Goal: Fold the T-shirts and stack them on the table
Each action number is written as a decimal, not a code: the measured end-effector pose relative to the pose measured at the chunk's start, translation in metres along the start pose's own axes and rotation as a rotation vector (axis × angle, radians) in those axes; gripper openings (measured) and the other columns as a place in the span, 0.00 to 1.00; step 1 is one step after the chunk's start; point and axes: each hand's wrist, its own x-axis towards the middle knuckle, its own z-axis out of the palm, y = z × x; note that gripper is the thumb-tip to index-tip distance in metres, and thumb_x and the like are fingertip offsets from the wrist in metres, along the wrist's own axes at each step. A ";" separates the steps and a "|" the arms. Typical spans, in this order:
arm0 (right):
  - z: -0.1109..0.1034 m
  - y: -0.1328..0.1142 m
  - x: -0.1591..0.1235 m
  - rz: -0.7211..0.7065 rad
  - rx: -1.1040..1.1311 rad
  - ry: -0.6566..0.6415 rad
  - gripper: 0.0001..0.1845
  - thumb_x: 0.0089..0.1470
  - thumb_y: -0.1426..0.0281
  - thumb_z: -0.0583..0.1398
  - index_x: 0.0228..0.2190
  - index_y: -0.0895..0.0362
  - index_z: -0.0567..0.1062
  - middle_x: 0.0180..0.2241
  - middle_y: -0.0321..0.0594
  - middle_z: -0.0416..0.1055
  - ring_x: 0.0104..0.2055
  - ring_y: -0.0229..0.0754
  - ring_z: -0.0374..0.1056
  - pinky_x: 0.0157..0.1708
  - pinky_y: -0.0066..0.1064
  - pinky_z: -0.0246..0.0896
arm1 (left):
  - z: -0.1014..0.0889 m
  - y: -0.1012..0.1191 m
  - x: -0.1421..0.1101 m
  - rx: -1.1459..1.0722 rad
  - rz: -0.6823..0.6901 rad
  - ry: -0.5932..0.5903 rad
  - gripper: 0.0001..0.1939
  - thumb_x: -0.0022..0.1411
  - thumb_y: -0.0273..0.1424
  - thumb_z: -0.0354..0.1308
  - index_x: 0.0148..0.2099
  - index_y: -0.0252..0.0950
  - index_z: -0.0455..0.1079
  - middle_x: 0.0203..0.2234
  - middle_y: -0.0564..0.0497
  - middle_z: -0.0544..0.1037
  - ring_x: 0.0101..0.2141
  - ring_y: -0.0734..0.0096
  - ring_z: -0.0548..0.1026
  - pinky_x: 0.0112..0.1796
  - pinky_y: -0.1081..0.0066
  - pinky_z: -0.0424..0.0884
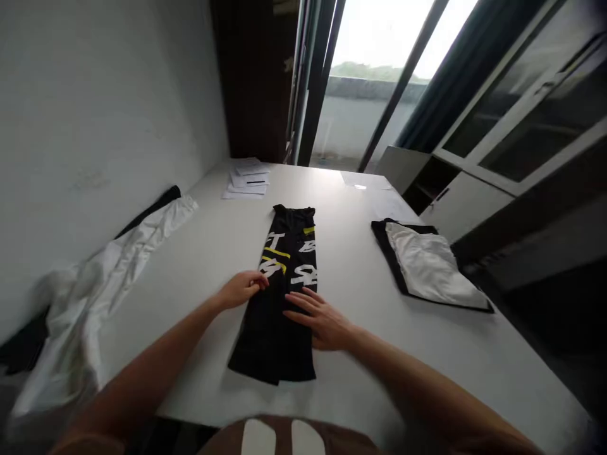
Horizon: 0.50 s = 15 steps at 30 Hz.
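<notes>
A pair of black trousers (279,335) with white lettering and yellow stripes lies flat and lengthwise on the white table (351,379). Its waist points away from me and the leg hems lie nearest my body. My left hand (241,289) is at the left edge of the trousers, fingers curled in and closed on the cloth there. On the right leg, below the lettering, my right hand (325,319) rests palm down with its fingers stretched out and slightly spread.
White and black garments (137,243) lie in a long heap along the left wall. A folded white and black garment (431,265) is at the table's right edge. Papers (247,179) sit at the far left. Beyond the right edge stands a cabinet (474,202).
</notes>
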 end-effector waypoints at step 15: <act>0.006 -0.013 0.037 -0.048 0.450 0.233 0.32 0.48 0.76 0.56 0.55 0.56 0.75 0.53 0.47 0.77 0.59 0.48 0.70 0.61 0.43 0.61 | 0.011 0.005 -0.002 -0.098 0.074 0.201 0.15 0.56 0.21 0.51 0.40 0.37 0.77 0.35 0.50 0.80 0.38 0.66 0.78 0.43 0.68 0.72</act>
